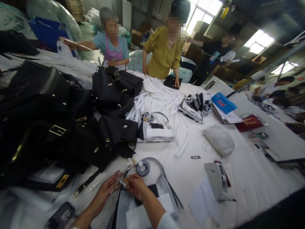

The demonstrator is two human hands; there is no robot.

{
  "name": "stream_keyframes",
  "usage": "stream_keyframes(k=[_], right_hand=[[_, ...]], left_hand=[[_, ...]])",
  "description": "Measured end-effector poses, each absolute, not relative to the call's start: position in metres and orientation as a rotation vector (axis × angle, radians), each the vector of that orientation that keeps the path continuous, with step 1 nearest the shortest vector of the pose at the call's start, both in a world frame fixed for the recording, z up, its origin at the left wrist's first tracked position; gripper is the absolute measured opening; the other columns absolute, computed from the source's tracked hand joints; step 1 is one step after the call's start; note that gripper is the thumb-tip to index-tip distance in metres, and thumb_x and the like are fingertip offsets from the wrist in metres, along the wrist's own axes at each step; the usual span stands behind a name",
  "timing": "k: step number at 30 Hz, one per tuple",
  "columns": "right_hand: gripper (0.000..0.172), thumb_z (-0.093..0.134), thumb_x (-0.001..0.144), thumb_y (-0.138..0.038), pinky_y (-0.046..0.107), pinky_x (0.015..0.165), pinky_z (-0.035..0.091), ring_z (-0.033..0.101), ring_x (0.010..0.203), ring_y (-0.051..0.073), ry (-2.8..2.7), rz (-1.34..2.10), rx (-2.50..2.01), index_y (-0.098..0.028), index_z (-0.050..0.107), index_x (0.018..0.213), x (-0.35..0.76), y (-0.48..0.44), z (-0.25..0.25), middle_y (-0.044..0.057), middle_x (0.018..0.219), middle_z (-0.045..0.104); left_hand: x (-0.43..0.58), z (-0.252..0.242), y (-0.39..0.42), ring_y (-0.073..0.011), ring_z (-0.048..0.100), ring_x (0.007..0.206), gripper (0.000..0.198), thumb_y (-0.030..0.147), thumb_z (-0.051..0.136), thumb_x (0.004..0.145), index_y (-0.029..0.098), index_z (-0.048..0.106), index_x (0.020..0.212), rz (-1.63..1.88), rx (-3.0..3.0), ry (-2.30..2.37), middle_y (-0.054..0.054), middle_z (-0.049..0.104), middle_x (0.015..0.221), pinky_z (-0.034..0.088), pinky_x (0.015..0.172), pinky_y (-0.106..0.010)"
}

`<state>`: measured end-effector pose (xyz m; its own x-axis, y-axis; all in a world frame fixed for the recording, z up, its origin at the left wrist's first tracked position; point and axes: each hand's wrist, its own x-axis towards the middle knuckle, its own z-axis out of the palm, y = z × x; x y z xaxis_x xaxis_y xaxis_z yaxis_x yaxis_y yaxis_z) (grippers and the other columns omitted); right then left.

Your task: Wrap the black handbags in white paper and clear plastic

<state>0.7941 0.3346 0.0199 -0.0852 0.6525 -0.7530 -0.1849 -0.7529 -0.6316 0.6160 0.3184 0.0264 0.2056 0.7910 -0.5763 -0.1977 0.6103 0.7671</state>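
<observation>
My left hand [106,190] and my right hand [135,186] meet low in the view, above the white table [238,178]. Both pinch a small gold-coloured metal piece [124,181] with thin white wrapping on it. Under my hands lies a black strap in clear plastic [164,187] with a grey coiled strap [143,168] beside it. A pile of black handbags [59,127] with gold buckles fills the table to the left of my hands.
Two people stand at the far side, one handling white wrapping [71,44], one touching a black pouch [172,81]. White foam strips [154,98], a tape dispenser [218,181], a white padded bag [219,140] and a blue booklet [223,103] lie about.
</observation>
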Motion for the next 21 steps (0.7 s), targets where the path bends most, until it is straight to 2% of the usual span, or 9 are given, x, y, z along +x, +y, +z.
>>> stream_keyframes(k=[3, 6, 8, 11, 13, 14, 16, 18, 21], right_hand=[[0.017, 0.063, 0.082, -0.025, 0.025, 0.055, 0.051, 0.059, 0.052, 0.012, -0.506, 1.867, -1.687, -0.024, 0.047, 0.078, 0.788, 0.334, 0.019, -0.002, 0.065, 0.06], [0.008, 0.053, 0.088, -0.022, 0.03, 0.063, 0.056, 0.067, 0.06, 0.016, -0.632, 1.849, -1.711, -0.022, 0.051, 0.08, 0.785, 0.332, 0.025, 0.001, 0.071, 0.065], [0.016, 0.044, 0.093, -0.023, 0.038, 0.066, 0.058, 0.07, 0.064, 0.021, -0.784, 1.799, -1.727, -0.02, 0.058, 0.086, 0.789, 0.33, 0.033, 0.006, 0.078, 0.069], [0.023, 0.048, 0.091, -0.021, 0.05, 0.087, 0.054, 0.071, 0.095, 0.03, -1.089, 1.588, -1.732, -0.018, 0.067, 0.104, 0.801, 0.324, 0.049, 0.014, 0.108, 0.07], [0.037, 0.061, 0.081, -0.013, 0.048, 0.107, 0.041, 0.058, 0.121, 0.03, -1.292, 1.434, -1.673, -0.023, 0.068, 0.116, 0.807, 0.321, 0.059, 0.011, 0.13, 0.063], [0.045, 0.066, 0.076, -0.01, 0.045, 0.111, 0.037, 0.054, 0.127, 0.029, -1.377, 1.376, -1.631, -0.027, 0.069, 0.118, 0.808, 0.32, 0.063, 0.007, 0.134, 0.062], [0.046, 0.07, 0.073, -0.007, 0.039, 0.109, 0.039, 0.057, 0.122, 0.026, -1.493, 1.299, -1.567, -0.029, 0.072, 0.113, 0.806, 0.319, 0.065, 0.004, 0.125, 0.068], [0.031, 0.068, 0.079, -0.01, 0.036, 0.101, 0.046, 0.065, 0.108, 0.024, -1.545, 1.237, -1.557, -0.027, 0.076, 0.104, 0.802, 0.321, 0.062, 0.004, 0.109, 0.075], [0.02, 0.063, 0.087, -0.014, 0.033, 0.09, 0.051, 0.07, 0.094, 0.023, -1.571, 1.172, -1.593, -0.022, 0.078, 0.097, 0.798, 0.326, 0.052, 0.006, 0.097, 0.078]], left_hand=[[0.62, 0.03, 0.321, -0.033, 0.049, 0.134, 0.066, 0.051, 0.076, 0.075, 0.024, 0.06, 0.133, 0.735, 0.697, 1.143, -0.01, 0.058, 0.141, 0.049, 0.102, -0.043], [0.624, 0.034, 0.325, -0.0349, 0.056, 0.126, 0.051, 0.046, 0.08, 0.068, 0.02, 0.075, 0.111, 0.726, 0.757, 1.144, -0.011, 0.068, 0.128, 0.046, 0.106, -0.044], [0.625, 0.037, 0.328, -0.0341, 0.057, 0.125, 0.04, 0.045, 0.078, 0.067, 0.019, 0.078, 0.099, 0.743, 0.776, 1.169, -0.01, 0.07, 0.124, 0.042, 0.109, -0.044], [0.626, 0.04, 0.33, -0.0345, 0.059, 0.122, 0.036, 0.043, 0.072, 0.07, 0.02, 0.077, 0.098, 0.761, 0.768, 1.214, -0.011, 0.068, 0.127, 0.048, 0.103, -0.045], [0.627, 0.04, 0.33, -0.0348, 0.061, 0.119, 0.035, 0.04, 0.071, 0.07, 0.02, 0.076, 0.099, 0.768, 0.756, 1.225, -0.011, 0.068, 0.126, 0.052, 0.098, -0.045], [0.628, 0.04, 0.329, -0.0346, 0.062, 0.118, 0.034, 0.038, 0.071, 0.069, 0.02, 0.076, 0.098, 0.771, 0.754, 1.224, -0.01, 0.07, 0.124, 0.051, 0.099, -0.045], [0.629, 0.04, 0.328, -0.0338, 0.062, 0.118, 0.032, 0.034, 0.072, 0.067, 0.019, 0.077, 0.095, 0.774, 0.751, 1.219, -0.01, 0.072, 0.12, 0.05, 0.101, -0.044], [0.629, 0.04, 0.328, -0.0337, 0.062, 0.119, 0.034, 0.035, 0.074, 0.068, 0.018, 0.076, 0.097, 0.771, 0.748, 1.214, -0.011, 0.072, 0.12, 0.049, 0.102, -0.043], [0.626, 0.039, 0.327, -0.034, 0.058, 0.124, 0.05, 0.042, 0.076, 0.071, 0.018, 0.071, 0.115, 0.771, 0.734, 1.208, -0.013, 0.067, 0.129, 0.052, 0.099, -0.044]])
